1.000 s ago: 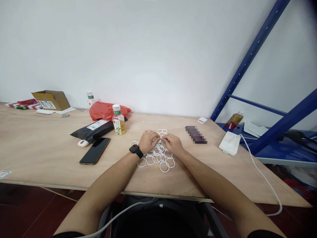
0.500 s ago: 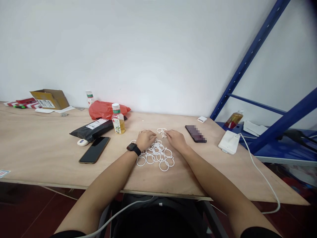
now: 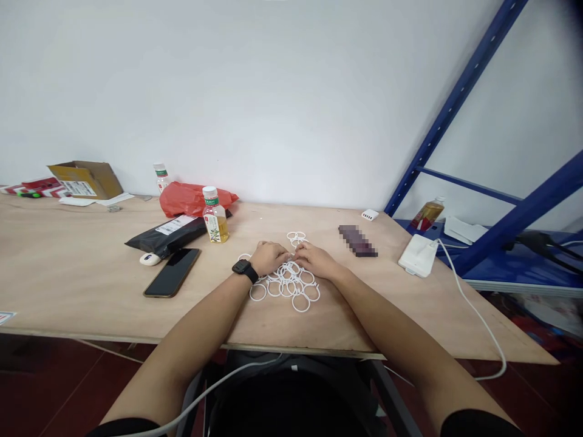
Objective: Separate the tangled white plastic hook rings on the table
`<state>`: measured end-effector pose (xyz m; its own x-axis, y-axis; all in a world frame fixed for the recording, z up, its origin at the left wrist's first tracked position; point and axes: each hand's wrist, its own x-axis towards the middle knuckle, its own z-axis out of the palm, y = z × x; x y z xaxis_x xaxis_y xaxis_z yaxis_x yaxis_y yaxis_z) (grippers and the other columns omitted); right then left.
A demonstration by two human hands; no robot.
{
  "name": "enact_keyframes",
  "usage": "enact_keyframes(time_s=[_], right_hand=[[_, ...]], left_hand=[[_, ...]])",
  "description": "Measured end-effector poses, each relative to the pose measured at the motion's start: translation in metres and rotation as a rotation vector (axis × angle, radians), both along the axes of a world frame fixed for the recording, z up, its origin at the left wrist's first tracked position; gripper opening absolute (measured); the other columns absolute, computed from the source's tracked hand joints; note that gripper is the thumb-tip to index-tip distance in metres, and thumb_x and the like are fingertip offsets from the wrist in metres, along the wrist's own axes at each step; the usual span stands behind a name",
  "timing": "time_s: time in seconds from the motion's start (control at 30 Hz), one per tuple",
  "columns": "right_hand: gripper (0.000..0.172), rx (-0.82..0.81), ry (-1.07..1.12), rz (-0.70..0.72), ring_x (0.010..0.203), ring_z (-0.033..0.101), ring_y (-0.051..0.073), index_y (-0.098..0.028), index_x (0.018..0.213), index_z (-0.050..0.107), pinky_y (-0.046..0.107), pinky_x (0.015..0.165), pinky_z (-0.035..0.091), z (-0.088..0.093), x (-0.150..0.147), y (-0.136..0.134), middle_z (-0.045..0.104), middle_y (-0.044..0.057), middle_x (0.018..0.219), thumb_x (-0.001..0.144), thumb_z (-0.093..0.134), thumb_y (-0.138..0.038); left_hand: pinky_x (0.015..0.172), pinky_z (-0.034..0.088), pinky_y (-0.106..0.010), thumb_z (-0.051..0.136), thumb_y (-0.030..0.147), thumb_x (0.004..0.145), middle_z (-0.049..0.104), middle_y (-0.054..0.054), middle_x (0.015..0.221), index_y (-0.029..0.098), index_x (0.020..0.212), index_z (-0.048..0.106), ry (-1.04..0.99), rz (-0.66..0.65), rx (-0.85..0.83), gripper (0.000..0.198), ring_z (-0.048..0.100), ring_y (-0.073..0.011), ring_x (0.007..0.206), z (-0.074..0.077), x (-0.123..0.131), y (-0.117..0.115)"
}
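A loose pile of thin white rings (image 3: pixel 288 283) lies on the wooden table, some overlapping. A few more white rings (image 3: pixel 296 236) lie apart, just beyond the pile. My left hand (image 3: pixel 270 257), with a black watch (image 3: pixel 242 266) at its wrist, is over the left back part of the pile, fingers bent together around something I cannot make out. Close to its fingertips, my right hand (image 3: pixel 314 260) is at the pile's back right, its fingers pinched at a small white piece that I cannot make out.
Left on the table (image 3: pixel 109 297) are a dark phone (image 3: pixel 172 273), a white oval item (image 3: pixel 150 259), a black parcel (image 3: pixel 157 238), a red bag (image 3: pixel 186 200) and a drink bottle (image 3: pixel 215 221). Right are a blurred-out phone (image 3: pixel 357 241), a white power bank (image 3: pixel 418 256) and its cable.
My right hand has moved left and down from the separate rings to the pile's back edge, near my left fingertips. The whole view has shifted slightly.
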<state>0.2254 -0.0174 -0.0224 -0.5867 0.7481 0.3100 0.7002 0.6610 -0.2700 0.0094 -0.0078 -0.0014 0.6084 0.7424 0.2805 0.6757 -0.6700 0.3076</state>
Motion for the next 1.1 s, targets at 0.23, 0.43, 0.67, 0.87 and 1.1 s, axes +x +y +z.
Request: enact_keyframes(time_s=[0.23,0.43,0.67,0.87,1.1], right_hand=[[0.01,-0.012,0.167,-0.035,0.095,0.057,0.017,-0.02,0.091,0.062,0.03,0.085,0.046,0.01,0.003,-0.006,0.059,0.006,0.105,0.089,0.052,-0.018],[0.014,-0.127,0.455,-0.095,0.074,0.055,0.014,-0.018,0.088,0.06,0.026,0.068,0.044,0.011,-0.008,-0.01,0.063,0.002,0.083,0.09,0.049,-0.027],[0.014,-0.116,0.608,-0.128,0.071,0.057,0.014,-0.019,0.083,0.065,0.026,0.065,0.044,0.011,-0.021,-0.015,0.066,0.002,0.082,0.084,0.057,-0.03],[0.015,-0.105,0.589,-0.122,0.066,0.056,0.013,-0.018,0.079,0.065,0.024,0.061,0.043,0.012,-0.021,-0.016,0.066,0.001,0.076,0.085,0.057,-0.029],[0.011,0.007,0.545,-0.186,0.066,0.061,0.014,-0.019,0.083,0.07,0.025,0.063,0.046,0.011,-0.019,-0.017,0.071,0.002,0.077,0.083,0.064,-0.029]], left_hand=[[0.098,0.031,-0.044,0.048,0.046,0.09,0.073,-0.004,0.075,0.021,0.069,0.071,0.006,0.096,0.004,0.04,0.063,-0.0197,0.082,-0.001,0.0,0.0],[0.105,0.021,-0.052,0.054,0.046,0.087,0.073,-0.003,0.077,0.024,0.085,0.073,-0.088,0.159,0.034,0.028,0.063,-0.0229,0.089,0.004,-0.001,-0.002],[0.099,0.032,-0.041,0.056,0.037,0.09,0.075,-0.002,0.092,0.024,0.09,0.072,-0.276,0.035,0.198,0.021,0.063,-0.0181,0.09,0.005,0.001,-0.002],[0.089,0.041,-0.037,0.058,0.035,0.09,0.074,-0.004,0.095,0.023,0.1,0.071,-0.31,-0.06,0.219,0.021,0.064,-0.0191,0.088,0.001,0.002,-0.001],[0.085,0.044,-0.036,0.055,0.035,0.091,0.074,-0.005,0.092,0.022,0.094,0.072,-0.309,-0.106,0.229,0.021,0.064,-0.0191,0.087,-0.001,0.003,0.001]])
